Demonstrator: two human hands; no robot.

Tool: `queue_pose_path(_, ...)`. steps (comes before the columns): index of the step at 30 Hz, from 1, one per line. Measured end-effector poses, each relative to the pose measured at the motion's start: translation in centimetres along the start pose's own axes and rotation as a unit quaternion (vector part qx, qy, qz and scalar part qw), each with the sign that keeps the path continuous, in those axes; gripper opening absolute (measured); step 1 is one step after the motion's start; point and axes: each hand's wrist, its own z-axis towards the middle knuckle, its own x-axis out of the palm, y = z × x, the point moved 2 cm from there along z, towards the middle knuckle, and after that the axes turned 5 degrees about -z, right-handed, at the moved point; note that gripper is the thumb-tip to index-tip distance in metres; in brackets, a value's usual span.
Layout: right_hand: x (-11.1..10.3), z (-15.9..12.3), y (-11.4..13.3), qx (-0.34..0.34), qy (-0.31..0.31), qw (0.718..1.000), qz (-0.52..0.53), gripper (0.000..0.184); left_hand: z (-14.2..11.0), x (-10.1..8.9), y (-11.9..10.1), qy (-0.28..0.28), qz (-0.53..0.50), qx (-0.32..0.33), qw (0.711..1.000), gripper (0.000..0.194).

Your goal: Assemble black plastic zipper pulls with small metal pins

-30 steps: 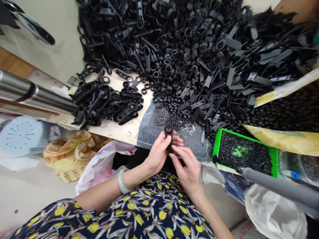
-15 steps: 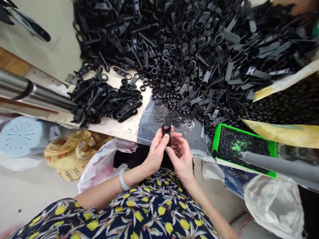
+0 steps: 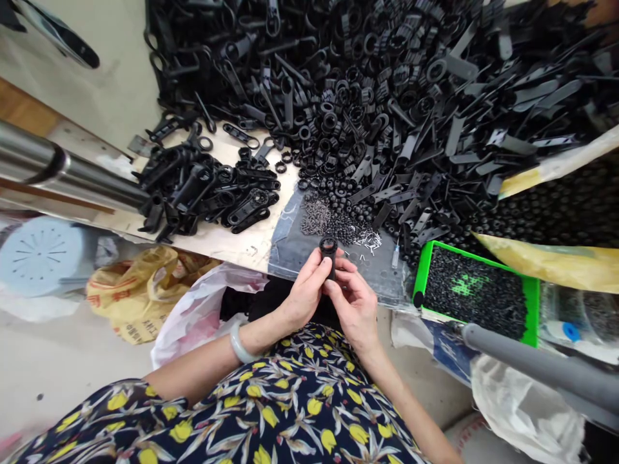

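Observation:
Between my hands, just in front of the table's near edge, is a black plastic part with a ring-shaped end (image 3: pixel 328 245). My left hand (image 3: pixel 305 288) is closed on it, thumb along its body below the ring. At its lower end my right hand (image 3: pixel 355 299) pinches it with thumb and fingers, which partly hide that end. Beyond the hands, on a dark grey mat (image 3: pixel 290 248), lie a heap of tiny grey metal pieces (image 3: pixel 316 217), small black beads (image 3: pixel 338 227) and silver pins (image 3: pixel 370 240).
A huge heap of black plastic parts (image 3: pixel 358 96) covers the back. Similar assembled-looking parts (image 3: pixel 207 187) are piled at left beside a metal pole (image 3: pixel 91 183). Right are a green tray (image 3: pixel 532 309) of black bits, a grey bar (image 3: pixel 532 361) and a small screwdriver-like tool (image 3: pixel 396 254).
My right-hand fingers have closed in on the lower end of the black part. My left hand keeps its hold. The whole view has shifted slightly, and the grey bar sits lower, off the tray.

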Motion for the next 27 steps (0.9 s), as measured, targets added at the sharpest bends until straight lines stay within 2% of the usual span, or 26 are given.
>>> queue_pose_path(5,0.3,0.0,-0.8,0.028,-0.015,0.999,0.033,0.021,0.0,0.0,0.3,-0.029,-0.029,-0.020,0.999,0.035)
queue_pose_path(14,0.7,-0.7,-1.5,0.049,-0.042,0.996,0.063,0.023,0.4,-0.8,1.6,-0.018,0.048,0.032,0.998,0.033)
queue_pose_path(20,0.0,-0.6,-0.7,0.038,-0.044,0.997,0.051,0.022,0.8,-0.8,-0.8,0.112,0.134,0.004,0.985,0.036)
queue_pose_path(24,-0.4,-0.2,0.2,0.021,-0.035,0.998,0.050,0.017,0.7,-1.2,-1.6,0.099,0.157,-0.015,0.982,0.033)
queue_pose_path(27,-1.2,0.1,1.0,-0.018,0.014,0.999,-0.023,0.020,0.8,-1.2,-2.0,0.069,0.156,0.021,0.985,0.031)
